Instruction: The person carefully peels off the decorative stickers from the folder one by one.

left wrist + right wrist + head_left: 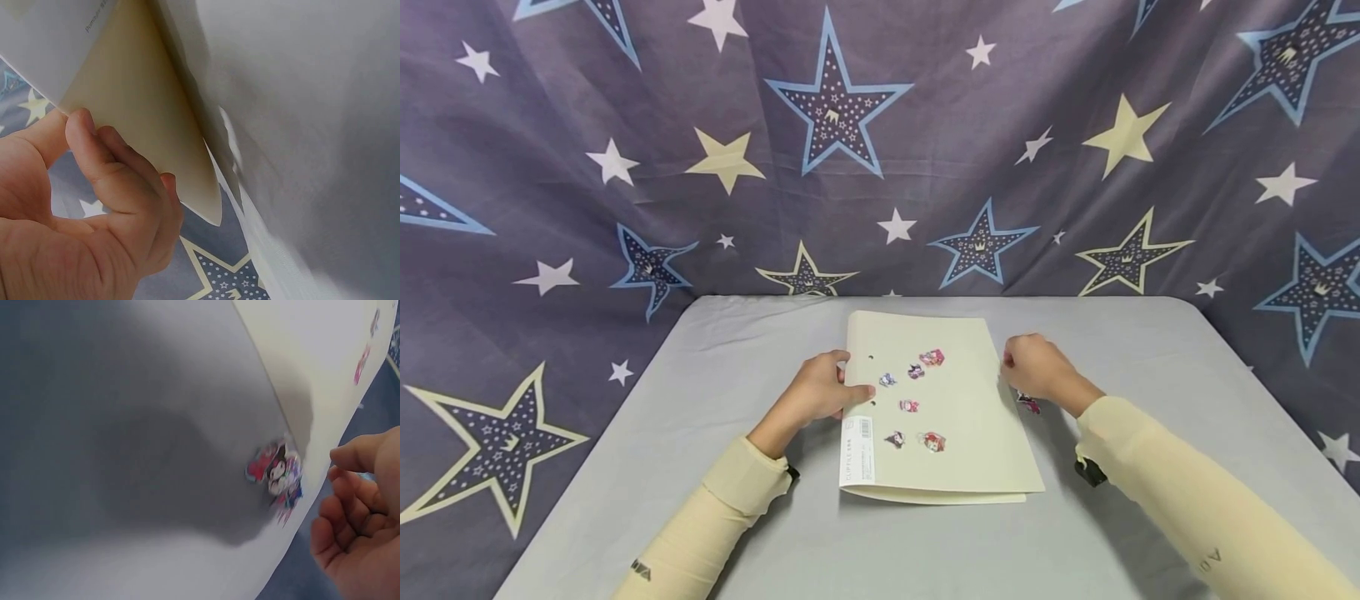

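In the head view, a cream folder lies on the grey-covered table, before a star-printed curtain. Measured from the folder's middle, the person's left hand is at nine o'clock, gripping the edge with its thumb laid over the cover. The right hand is near two o'clock, its fingers curled, beside the opposite edge. Just below that hand, around three o'clock, a small pile of stickers sits on the table. Six character stickers are scattered over the cover, and a white label fills its eight o'clock corner. Cream sleeves cover both forearms.

In the left wrist view, the hand comes in from eight o'clock and pinches the folder's edge, thumb on one side and fingertips on the other. The label shows at eleven o'clock, the curtain at six.

In the right wrist view, the hand is at four o'clock, thumb tip close to the index fingertip; the person may be pinching something small there, but one cannot tell. The sticker pile lies just beside the folder's edge, at nearly ten o'clock from the hand.
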Tool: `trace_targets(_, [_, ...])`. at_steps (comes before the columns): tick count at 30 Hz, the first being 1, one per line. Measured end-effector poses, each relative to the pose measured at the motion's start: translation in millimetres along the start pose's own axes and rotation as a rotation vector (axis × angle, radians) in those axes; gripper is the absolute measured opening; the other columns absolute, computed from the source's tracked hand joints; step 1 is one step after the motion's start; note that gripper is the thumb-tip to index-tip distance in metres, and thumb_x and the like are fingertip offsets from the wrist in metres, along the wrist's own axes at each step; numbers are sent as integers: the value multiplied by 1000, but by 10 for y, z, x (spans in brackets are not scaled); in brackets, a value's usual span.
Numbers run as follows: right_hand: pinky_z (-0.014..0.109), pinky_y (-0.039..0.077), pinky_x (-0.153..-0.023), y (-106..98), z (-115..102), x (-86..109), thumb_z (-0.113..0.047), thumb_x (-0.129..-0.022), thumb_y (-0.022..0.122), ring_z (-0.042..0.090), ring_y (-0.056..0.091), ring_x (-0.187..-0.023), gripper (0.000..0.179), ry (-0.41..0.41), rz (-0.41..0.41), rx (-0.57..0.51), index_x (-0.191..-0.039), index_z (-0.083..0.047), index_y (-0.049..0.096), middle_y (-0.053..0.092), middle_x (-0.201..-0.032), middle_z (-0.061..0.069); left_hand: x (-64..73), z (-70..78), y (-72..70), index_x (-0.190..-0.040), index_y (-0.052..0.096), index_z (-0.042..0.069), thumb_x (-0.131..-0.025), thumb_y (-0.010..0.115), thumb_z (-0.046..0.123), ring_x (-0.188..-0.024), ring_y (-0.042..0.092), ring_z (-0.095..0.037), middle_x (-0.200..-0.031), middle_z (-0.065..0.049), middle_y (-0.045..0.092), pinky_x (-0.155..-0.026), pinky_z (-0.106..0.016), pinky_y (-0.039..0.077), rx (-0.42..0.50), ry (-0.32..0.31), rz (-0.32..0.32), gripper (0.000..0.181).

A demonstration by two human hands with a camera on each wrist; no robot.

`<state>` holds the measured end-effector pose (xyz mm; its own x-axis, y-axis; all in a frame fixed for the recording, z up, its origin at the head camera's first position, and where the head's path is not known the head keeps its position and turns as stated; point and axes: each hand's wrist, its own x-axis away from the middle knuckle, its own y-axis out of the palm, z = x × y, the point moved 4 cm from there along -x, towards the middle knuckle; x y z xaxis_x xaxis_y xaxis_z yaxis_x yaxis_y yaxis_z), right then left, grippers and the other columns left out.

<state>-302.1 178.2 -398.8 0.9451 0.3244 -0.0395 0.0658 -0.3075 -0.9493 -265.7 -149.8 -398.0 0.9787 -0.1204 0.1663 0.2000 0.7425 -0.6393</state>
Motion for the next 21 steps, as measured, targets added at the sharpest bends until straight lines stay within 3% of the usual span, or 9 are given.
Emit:
trace_targets(8, [40, 57, -71, 39, -166, 70, -7, -94, 65, 19, 62, -73, 10, -122, 57, 12, -92, 1, 70, 68, -83, 7, -8, -8, 4, -153, 40, -5, -85, 85, 25, -64, 68, -21, -102, -15, 58, -52, -32, 59, 2, 0, -4, 87])
trace_targets(21, [39, 58, -71, 35, -418, 240, -3, -88, 76, 24, 65, -78, 7, -394, 180, 122, -92, 1, 71, 68, -84, 8, -16, -17, 10, -153, 39, -4, -85, 85, 25, -62, 68, -21, -103, -15, 58, -56, -36, 61, -4, -8, -5, 87])
